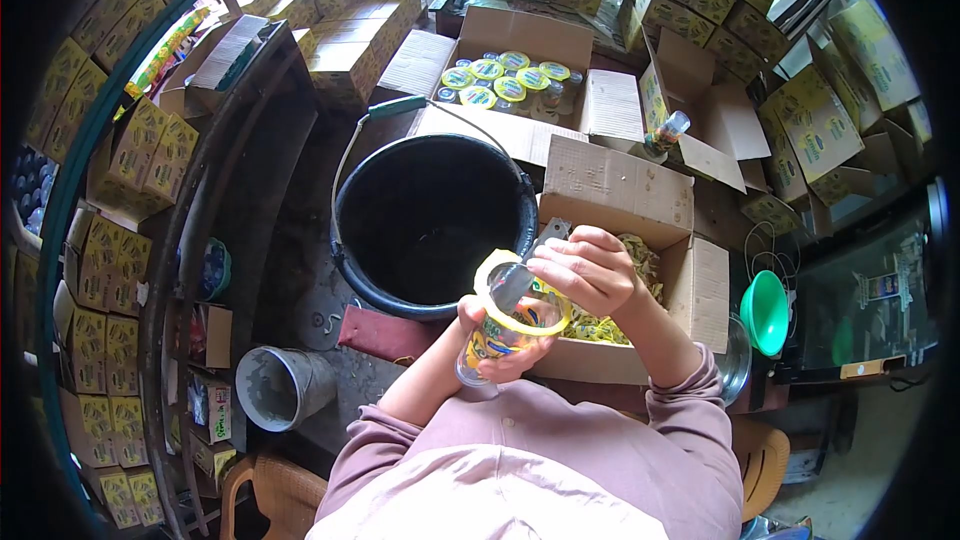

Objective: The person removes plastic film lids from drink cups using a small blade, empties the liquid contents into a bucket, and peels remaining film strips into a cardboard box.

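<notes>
My left hand point(515, 364) is wrapped round a clear plastic cup point(475, 345) with printed colours and a yellow rim. The cup is tilted in front of my chest, its rim end up and to the right. My right hand point(590, 275) is closed over a flat grey metal tool point(552, 231), whose kind I cannot make out. One end of it sticks out above my fingers. A grey, rounded surface point(511, 285) shows at the yellow rim; whether it belongs to the tool is unclear. Just behind my right hand is a cardboard box point(620, 175) containing yellow shreds point(590, 328).
A large black bucket point(360, 265) stands left of the box. Behind it, an open carton point(525, 35) holds several yellow-lidded cups point(510, 89). A grey pail point(320, 385) is at lower left, a green bowl point(765, 312) at right. Stacked yellow cartons point(105, 280) line the left side.
</notes>
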The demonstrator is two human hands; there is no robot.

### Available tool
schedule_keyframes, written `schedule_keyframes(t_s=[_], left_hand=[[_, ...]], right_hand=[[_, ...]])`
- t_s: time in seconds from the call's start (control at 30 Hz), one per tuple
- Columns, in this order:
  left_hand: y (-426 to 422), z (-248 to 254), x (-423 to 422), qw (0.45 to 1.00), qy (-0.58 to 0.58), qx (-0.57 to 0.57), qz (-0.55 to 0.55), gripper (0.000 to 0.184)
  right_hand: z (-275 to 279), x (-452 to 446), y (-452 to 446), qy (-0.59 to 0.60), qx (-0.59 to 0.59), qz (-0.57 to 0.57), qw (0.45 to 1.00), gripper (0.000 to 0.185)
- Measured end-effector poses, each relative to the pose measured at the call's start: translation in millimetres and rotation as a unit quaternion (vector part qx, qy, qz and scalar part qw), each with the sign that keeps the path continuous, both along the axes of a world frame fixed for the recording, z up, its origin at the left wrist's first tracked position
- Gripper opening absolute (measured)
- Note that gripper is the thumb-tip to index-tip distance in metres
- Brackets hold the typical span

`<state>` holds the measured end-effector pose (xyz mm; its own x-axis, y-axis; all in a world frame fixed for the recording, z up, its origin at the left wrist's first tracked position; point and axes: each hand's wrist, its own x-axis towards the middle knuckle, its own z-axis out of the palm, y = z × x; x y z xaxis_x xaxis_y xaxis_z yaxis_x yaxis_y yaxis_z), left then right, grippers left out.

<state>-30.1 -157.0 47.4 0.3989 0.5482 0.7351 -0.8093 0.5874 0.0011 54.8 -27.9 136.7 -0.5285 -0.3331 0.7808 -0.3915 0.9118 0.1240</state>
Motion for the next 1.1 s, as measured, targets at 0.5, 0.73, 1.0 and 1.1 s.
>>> schedule_keyframes(t_s=[0.5,0.73,1.0,1.1], left_hand=[[-19,26,-52,0.848,0.409,-0.065,0.331,0.073],[-22,27,-80,0.422,0.628,-0.113,0.644,0.058],[-13,10,-75,0.365,0.595,-0.132,0.704,0.055],[-14,6,-73,0.384,0.56,-0.15,0.719,0.06]], right_hand=[[-27,32,42,0.084,-0.158,-0.212,0.961,0.018],[-89,93,50,-0.177,-0.261,-0.489,0.813,0.038],[-103,113,54,-0.226,-0.131,-0.469,0.843,0.044],[-104,141,65,-0.144,-0.287,-0.509,0.799,0.043]])
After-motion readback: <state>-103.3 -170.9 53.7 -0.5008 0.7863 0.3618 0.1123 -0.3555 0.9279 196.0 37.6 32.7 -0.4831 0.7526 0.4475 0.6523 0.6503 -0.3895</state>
